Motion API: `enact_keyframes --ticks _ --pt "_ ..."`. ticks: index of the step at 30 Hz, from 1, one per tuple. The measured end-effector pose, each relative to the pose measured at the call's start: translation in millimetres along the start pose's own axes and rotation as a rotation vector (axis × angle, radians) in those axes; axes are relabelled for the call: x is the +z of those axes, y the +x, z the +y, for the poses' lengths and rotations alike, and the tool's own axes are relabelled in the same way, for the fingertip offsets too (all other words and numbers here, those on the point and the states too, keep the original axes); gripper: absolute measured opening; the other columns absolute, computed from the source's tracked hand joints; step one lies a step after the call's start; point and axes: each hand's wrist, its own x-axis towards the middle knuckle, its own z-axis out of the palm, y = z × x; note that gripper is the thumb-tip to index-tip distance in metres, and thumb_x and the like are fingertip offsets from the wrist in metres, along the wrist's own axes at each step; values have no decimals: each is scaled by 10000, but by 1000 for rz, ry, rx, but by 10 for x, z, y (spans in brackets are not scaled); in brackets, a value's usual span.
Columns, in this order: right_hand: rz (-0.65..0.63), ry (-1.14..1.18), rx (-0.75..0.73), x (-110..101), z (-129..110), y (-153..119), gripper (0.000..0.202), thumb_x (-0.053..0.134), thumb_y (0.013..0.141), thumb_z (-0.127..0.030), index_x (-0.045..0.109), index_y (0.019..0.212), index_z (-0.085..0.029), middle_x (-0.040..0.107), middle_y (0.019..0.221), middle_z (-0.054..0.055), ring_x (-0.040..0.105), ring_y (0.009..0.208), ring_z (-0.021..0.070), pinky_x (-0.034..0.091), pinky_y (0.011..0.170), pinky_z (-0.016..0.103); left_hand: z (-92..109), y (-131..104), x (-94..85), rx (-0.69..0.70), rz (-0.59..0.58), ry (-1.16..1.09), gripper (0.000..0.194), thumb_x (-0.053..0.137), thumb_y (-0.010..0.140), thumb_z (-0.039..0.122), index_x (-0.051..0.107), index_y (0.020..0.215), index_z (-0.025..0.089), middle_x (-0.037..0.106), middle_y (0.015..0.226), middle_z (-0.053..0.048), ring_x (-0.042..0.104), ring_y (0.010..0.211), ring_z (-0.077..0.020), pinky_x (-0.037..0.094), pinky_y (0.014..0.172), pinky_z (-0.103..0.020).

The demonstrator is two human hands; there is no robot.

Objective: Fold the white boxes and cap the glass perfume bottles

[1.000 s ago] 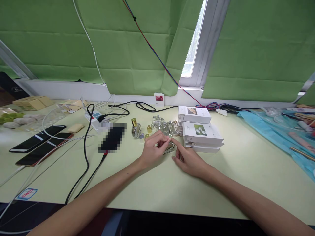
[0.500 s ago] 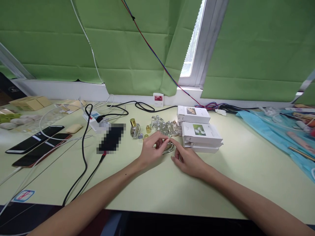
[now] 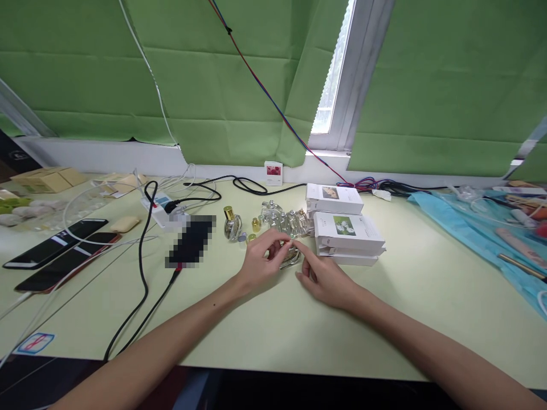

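Thumb and index finger pinched, my left hand point(image 3: 261, 255) is closed over a small glass perfume bottle point(image 3: 291, 259). Whatever sits between those fingertips is too small to make out. From the other side, my right hand point(image 3: 325, 278) reaches its index finger to the same spot, its other fingers curled in. The bottle's top is hidden by my fingers. Just behind, several clear glass bottles point(image 3: 284, 219) stand packed together. A gold-capped perfume bottle point(image 3: 232, 226) stands apart to the left, with small gold caps point(image 3: 255, 222) between it and the group.
White boxes point(image 3: 348, 230) with flower pictures are stacked right of the bottles. A pixelated phone point(image 3: 192, 242) and black cables point(image 3: 143, 273) lie left; farther left are two dark phones point(image 3: 68, 259). Blue sheeting point(image 3: 461, 228) covers the right side.
The view has shifted very slightly, so everything sits a little farther left. Both hands keep nearly the same pose with fingertips together over the bottle.
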Motion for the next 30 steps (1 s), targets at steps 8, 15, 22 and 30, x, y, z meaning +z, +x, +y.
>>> enact_keyframes --ticks 8,15,22,30 --pt "4 -6 -6 11 25 0 746 545 953 -167 210 1615 -247 675 824 -6 605 700 168 423 668 270 6 5 -5 2 -7 -4 56 622 952 202 677 940 199 654 745 -1 514 549 -85 441 513 -219" --pt "6 -5 -4 10 15 6 743 550 951 -163 222 1612 -242 681 823 -6 600 682 163 423 664 267 -14 -19 -9 -17 -12 -3 40 644 939 202 673 968 201 651 756 10 514 536 -74 449 512 -206" --pt "6 -4 -13 15 38 1 743 547 954 -168 215 1613 -255 673 815 -12 590 671 160 417 653 265 -18 -28 -14 -63 -26 12 58 646 940 236 670 983 206 667 768 5 517 534 -78 455 513 -210" --pt "2 3 1 6 17 -3 744 549 951 -160 221 1614 -243 675 807 -11 598 677 164 425 659 268 -15 -28 -14 -68 -36 27 52 651 941 238 666 978 205 681 793 2 520 538 -74 454 520 -210"
